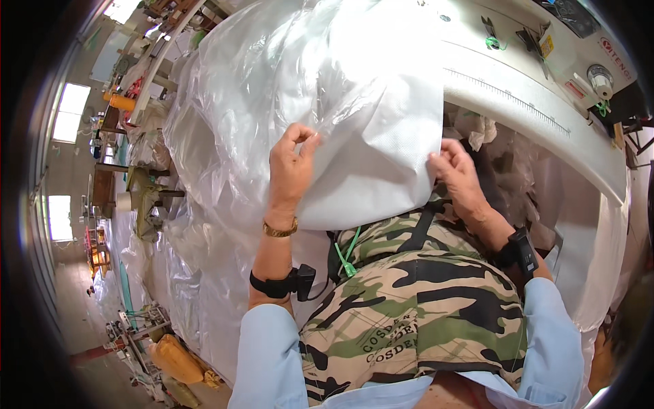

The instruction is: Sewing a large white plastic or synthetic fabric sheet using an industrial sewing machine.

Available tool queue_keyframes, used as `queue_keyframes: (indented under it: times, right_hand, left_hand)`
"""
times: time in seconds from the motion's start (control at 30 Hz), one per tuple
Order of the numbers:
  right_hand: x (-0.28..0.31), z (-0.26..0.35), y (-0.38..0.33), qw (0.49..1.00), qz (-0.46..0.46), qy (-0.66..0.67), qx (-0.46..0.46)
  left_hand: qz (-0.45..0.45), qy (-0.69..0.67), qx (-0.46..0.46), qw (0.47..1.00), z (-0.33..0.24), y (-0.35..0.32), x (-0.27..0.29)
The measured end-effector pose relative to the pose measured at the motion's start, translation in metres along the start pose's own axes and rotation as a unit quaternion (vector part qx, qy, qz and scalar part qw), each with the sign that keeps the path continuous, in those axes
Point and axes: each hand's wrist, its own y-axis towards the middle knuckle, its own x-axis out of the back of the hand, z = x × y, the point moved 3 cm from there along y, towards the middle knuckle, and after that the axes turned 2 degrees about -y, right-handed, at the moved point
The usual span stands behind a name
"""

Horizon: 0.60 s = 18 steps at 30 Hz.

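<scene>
A white woven-looking sheet [402,129] hangs over the table edge and onto my lap, with clear plastic film [238,88] heaped over and beside it. My left hand [291,163] is closed in a pinch at the film, thumb against the fingers. At the sheet's right edge, my right hand [458,174] grips the material between thumb and curled fingers. The two hands are apart, with a creased stretch of sheet between them. I wear a camouflage apron [422,300] with a green tie [349,262] at its upper left.
A measuring scale [511,92] runs along the white table edge at the right. Small snips [489,31] and a spool [599,80] lie on the tabletop. Crumpled plastic [528,160] fills the space below. More film, an orange bundle [176,358] and metal machinery [136,334] stand at the left.
</scene>
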Motion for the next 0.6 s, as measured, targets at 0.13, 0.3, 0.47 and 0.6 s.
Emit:
queue_keyframes:
  times: [0.13, 0.3, 0.47, 0.6]
  right_hand:
    - [0.001, 0.028, -0.005, 0.947, -0.151, -0.148, 0.241]
    - [-0.032, 0.057, 0.0, 0.961, -0.016, -0.14, 0.237]
    - [-0.059, 0.036, 0.002, 0.988, 0.135, 0.066, 0.04]
    - [-0.067, 0.017, -0.008, 0.974, 0.193, 0.114, -0.014]
  left_hand:
    - [0.012, -0.118, 0.036, 0.992, -0.016, -0.009, 0.009]
    - [-0.001, -0.061, -0.067, 0.996, -0.059, -0.018, 0.009]
    - [0.091, 0.051, -0.107, 0.989, -0.082, -0.039, -0.02]
    - [0.149, 0.145, -0.239, 0.948, -0.081, -0.058, -0.04]
